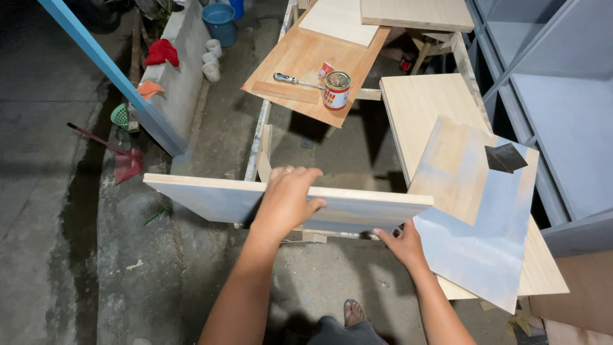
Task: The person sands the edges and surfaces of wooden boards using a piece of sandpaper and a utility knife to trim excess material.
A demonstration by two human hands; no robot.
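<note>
Left hand (pixel 285 201) draped over top edge of long plywood board (pixel 211 195), fingers curled down its pale blue face, gripping. Right hand (pixel 402 243) at 4 o'clock, clasping the board's lower edge. Two blue-washed square panels (pixel 485 249) stacked at 3 o'clock; one paint tin (pixel 337 89) at 12.

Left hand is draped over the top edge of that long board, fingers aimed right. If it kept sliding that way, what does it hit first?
Probably the blue-washed square panel, whose corner overlaps the right end of the long board. The left hand has bare board edge before that. Depth is unclear, so it might pass above the panel.
</note>
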